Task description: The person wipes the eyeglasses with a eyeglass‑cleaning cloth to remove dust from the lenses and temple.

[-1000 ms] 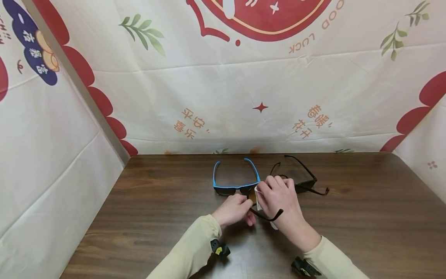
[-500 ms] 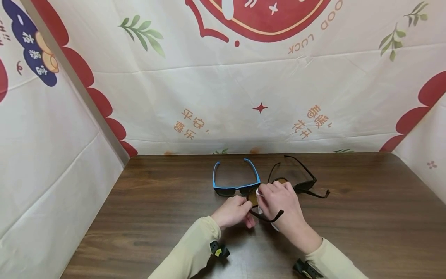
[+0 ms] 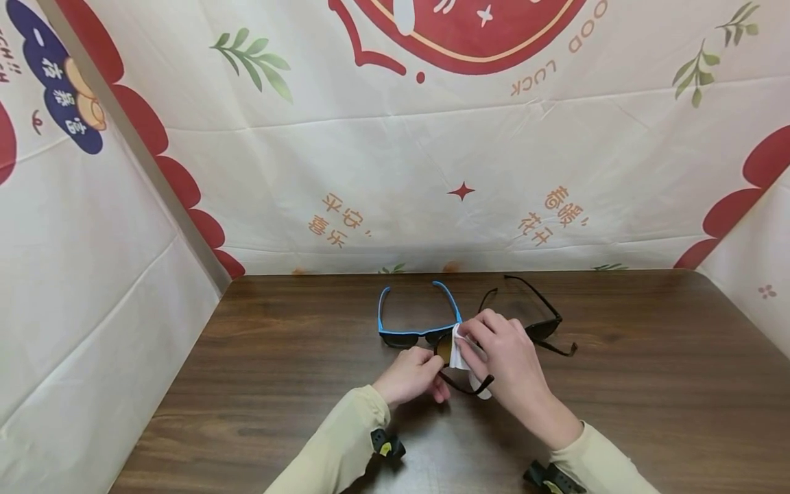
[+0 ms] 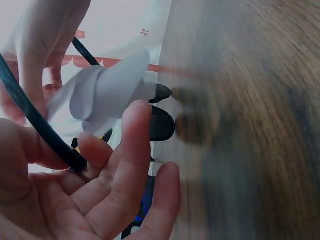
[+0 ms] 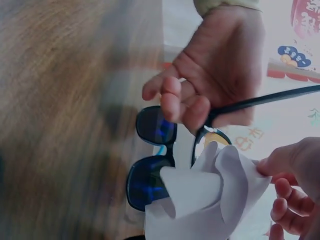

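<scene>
The left hand has the corner of the amber-lensed sunglasses pinched between thumb and forefinger, its other fingers loosely bent away from the frame, with gaps between them in the left wrist view. The sunglasses sit between the two hands, one black arm curving out from the left thumb toward the heel of the right hand. That hand nips a white sheet, cloth or paper, in its thumb and fingers; the sheet hangs in loose folds from the fingertips, in front of the frame, and whether it touches the lens cannot be told. Sheet and right hand together hide most of the frame's far side. Just beyond the left hand, blue-armed sunglasses stand on the table with their arms pointing away; the held pair and the sheet overlap one of their dark lenses. Just past the right hand's knuckles lie all-black sunglasses, arms spread and partly covered by that hand. Another thin black arm pokes up beyond the right fingers, its root hidden behind them. Small black devices are strapped behind both hands, one on the left sleeve, one on the right sleeve. Well beyond both hands, at the table's far edge, hangs a white printed curtain with red scallops and green sprigs.
</scene>
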Action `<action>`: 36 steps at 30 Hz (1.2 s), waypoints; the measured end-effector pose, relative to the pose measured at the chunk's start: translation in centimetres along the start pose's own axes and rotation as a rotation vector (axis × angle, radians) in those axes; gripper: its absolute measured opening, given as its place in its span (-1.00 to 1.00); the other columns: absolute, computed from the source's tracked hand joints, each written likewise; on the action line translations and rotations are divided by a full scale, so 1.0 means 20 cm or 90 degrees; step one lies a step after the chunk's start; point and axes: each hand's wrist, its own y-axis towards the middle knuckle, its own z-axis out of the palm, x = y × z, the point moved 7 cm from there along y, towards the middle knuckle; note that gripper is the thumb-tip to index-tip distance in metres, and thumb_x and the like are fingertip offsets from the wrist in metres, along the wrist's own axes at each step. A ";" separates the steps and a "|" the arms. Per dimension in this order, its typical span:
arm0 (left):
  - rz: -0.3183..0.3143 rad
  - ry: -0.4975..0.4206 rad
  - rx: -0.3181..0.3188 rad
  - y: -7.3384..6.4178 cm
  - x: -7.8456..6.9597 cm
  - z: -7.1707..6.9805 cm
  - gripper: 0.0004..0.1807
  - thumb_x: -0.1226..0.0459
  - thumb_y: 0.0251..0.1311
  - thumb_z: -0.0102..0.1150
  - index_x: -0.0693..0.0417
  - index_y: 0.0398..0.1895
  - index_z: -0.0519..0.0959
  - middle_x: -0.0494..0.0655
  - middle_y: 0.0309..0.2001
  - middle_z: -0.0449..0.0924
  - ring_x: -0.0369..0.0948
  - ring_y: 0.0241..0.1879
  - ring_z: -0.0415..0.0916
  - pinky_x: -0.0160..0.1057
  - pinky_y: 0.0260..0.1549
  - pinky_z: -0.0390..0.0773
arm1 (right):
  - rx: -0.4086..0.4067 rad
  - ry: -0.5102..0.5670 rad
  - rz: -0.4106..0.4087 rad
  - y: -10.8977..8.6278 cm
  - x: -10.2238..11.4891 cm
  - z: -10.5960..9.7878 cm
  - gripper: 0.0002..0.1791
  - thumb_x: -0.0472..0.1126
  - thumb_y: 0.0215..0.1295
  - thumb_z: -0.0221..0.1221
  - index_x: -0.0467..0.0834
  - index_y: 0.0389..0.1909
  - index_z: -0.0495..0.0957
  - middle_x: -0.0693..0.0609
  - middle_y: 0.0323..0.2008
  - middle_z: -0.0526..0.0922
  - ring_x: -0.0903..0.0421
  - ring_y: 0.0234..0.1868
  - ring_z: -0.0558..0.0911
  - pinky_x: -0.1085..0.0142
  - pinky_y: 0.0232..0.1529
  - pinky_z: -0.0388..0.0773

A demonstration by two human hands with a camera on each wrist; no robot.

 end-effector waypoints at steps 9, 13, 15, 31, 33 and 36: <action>-0.029 -0.032 -0.023 0.02 0.04 -0.04 -0.74 0.33 0.30 -0.13 0.22 -0.51 0.47 0.02 -0.63 0.63 -0.18 -0.66 0.58 -0.27 -0.31 0.59 | -0.004 -0.036 0.061 0.01 -0.07 -0.06 -0.83 -0.40 0.04 0.35 -0.21 -0.33 0.59 -0.01 -0.34 0.50 0.04 -0.53 0.50 0.19 -0.58 0.42; -0.035 -0.036 -0.026 0.01 0.05 -0.04 -0.77 0.32 0.30 -0.15 0.21 -0.47 0.44 0.01 -0.61 0.63 -0.15 -0.63 0.59 -0.23 -0.26 0.59 | -0.002 -0.037 0.090 0.00 -0.11 -0.06 -0.86 -0.41 0.10 0.31 -0.22 -0.34 0.56 -0.05 -0.33 0.46 0.02 -0.54 0.52 0.16 -0.61 0.45; -0.038 -0.038 -0.015 0.00 0.05 -0.03 -0.78 0.31 0.31 -0.16 0.20 -0.44 0.44 0.02 -0.59 0.63 -0.13 -0.62 0.59 -0.21 -0.23 0.59 | -0.002 -0.046 0.102 -0.01 -0.13 -0.06 -0.85 -0.43 0.11 0.31 -0.25 -0.33 0.54 -0.08 -0.33 0.44 0.00 -0.54 0.54 0.14 -0.61 0.49; 0.041 0.114 0.026 -0.03 0.00 0.02 -0.72 0.34 0.26 -0.14 0.14 -0.61 0.44 -0.17 -0.69 0.42 -0.29 -0.66 0.31 -0.39 -0.61 0.28 | 0.002 -0.126 0.133 -0.03 -0.22 0.02 -0.85 -0.45 0.14 0.26 -0.29 -0.34 0.47 -0.21 -0.39 0.51 -0.11 -0.67 0.51 0.06 -0.75 0.44; 0.047 0.119 0.019 -0.03 0.00 0.01 -0.72 0.34 0.26 -0.14 0.15 -0.61 0.45 -0.17 -0.68 0.43 -0.30 -0.66 0.32 -0.38 -0.62 0.29 | 0.017 -0.099 0.114 -0.02 -0.21 0.03 -0.86 -0.42 0.13 0.29 -0.24 -0.35 0.51 -0.14 -0.40 0.55 -0.06 -0.63 0.54 0.08 -0.69 0.47; 0.056 0.118 0.009 -0.02 0.00 0.00 -0.72 0.34 0.25 -0.15 0.16 -0.61 0.45 -0.16 -0.68 0.43 -0.30 -0.66 0.34 -0.38 -0.62 0.31 | 0.056 -0.062 0.106 -0.01 -0.20 0.04 -0.85 -0.40 0.10 0.33 -0.17 -0.38 0.55 -0.02 -0.44 0.55 0.04 -0.59 0.54 0.13 -0.63 0.47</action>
